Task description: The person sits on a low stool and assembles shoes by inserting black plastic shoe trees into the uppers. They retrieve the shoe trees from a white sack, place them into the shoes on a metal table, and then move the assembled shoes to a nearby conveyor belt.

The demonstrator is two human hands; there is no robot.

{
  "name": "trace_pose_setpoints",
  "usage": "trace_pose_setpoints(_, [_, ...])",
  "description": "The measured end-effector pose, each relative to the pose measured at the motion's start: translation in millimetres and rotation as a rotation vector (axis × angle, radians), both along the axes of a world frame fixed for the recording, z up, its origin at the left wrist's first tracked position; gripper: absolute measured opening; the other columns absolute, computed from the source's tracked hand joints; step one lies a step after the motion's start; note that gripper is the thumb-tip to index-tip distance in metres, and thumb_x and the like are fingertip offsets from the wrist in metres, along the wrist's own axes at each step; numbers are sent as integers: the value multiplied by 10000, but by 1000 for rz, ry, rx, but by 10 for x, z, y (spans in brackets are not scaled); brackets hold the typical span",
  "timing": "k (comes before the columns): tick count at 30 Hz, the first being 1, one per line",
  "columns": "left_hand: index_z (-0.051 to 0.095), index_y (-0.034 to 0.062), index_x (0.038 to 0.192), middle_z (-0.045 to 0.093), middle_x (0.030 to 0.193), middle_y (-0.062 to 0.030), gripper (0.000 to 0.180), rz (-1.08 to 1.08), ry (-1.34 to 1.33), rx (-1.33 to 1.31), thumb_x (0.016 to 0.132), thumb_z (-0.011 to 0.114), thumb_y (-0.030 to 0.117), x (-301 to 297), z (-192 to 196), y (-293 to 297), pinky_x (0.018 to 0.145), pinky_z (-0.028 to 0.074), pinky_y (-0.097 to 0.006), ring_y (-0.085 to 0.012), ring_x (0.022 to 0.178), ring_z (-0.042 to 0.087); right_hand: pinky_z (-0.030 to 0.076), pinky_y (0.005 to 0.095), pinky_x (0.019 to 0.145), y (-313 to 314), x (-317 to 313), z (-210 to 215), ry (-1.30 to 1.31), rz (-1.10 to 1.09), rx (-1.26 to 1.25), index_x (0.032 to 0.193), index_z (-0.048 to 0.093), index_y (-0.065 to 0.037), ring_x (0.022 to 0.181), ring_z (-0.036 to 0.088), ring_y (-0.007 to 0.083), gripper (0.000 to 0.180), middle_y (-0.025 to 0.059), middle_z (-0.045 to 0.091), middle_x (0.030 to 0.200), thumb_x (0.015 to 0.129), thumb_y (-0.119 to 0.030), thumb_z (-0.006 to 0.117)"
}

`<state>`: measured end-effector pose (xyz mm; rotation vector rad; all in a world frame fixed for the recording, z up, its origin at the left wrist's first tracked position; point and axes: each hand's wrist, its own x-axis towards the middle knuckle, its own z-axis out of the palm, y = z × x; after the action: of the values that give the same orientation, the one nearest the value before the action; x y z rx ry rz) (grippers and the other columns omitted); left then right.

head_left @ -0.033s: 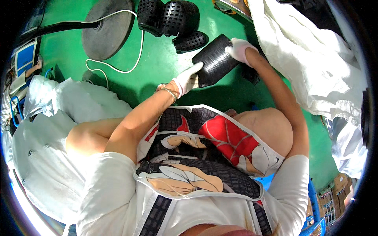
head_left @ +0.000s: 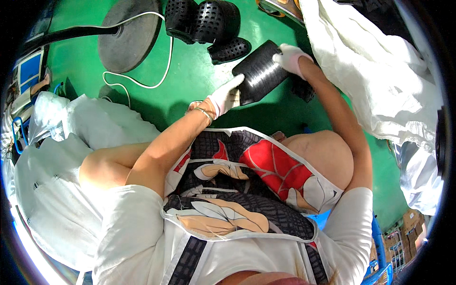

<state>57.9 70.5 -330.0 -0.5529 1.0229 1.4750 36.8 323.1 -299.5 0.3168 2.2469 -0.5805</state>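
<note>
My left hand [head_left: 226,96], in a white glove, is closed on the lower left end of a black curved piece [head_left: 262,72]. Its surface is shiny and finely ridged; I cannot tell if it is a full tube. At the upper right end, my right hand [head_left: 288,59], also gloved, grips the same piece, its fingers partly hidden. The piece is tilted above the green floor. Just beyond it lies a small black perforated cup-shaped piece [head_left: 230,51]. Larger perforated black pieces [head_left: 209,21] are grouped farther back.
A round dark base [head_left: 129,35] with a black pole stands at the far left, and a white cable [head_left: 166,66] loops over the floor. White sacks [head_left: 102,116] lie at the left. White cloth [head_left: 365,71] hangs at the right. A patterned apron [head_left: 247,185] covers my lap.
My right hand has shifted very slightly to the right, and the black curved piece has turned a touch with it. My left hand keeps its grip.
</note>
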Motion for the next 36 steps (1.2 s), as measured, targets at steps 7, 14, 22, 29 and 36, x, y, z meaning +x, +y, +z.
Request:
trace_pose_setpoints(7, [405,175,1281,500,1251,-100,507,192,251,153,869,634,363,-222,472,236,862,496,-508,-259,1046,571,425,345,932,390,-7,-418,298,-557,-431,1298,440,78,1095,559,278,595,225,569,1193,872,-331,514])
trace_pose_setpoints(14, [336,-3,1377,480,1285,-268,869,-532,1319,-294,734,754,406,-750,587,489,989,414,-365,-307,1165,512,493,393,809,3,-33,-429,34,178,48,1007,627,-31,857,624,298,269,174,639,934,895,-248,513])
trace_pose_setpoints(22, [281,-56,1417,379,1369,-309,1108,-847,1162,-337,655,711,624,-901,318,546,1073,331,-378,-370,1291,394,474,290,877,821,766,233,958,-273,-317,1289,516,-70,1013,590,187,495,122,609,1181,885,-339,615])
trace_pose_setpoints(29, [212,4,1450,543,1265,-197,989,-626,917,50,739,777,395,-869,139,720,1014,413,-318,-220,1129,559,453,312,896,183,1459,84,457,-832,-491,1413,319,-57,1078,532,202,786,143,523,1262,810,-391,697])
trace_pose_setpoints(36, [234,-28,1436,484,1317,-249,1060,-698,1053,-60,708,709,580,-457,276,1035,1016,396,-337,-308,1199,507,430,312,917,183,1471,-27,463,-1123,-691,1392,279,36,1100,501,205,847,126,514,1249,797,-384,712])
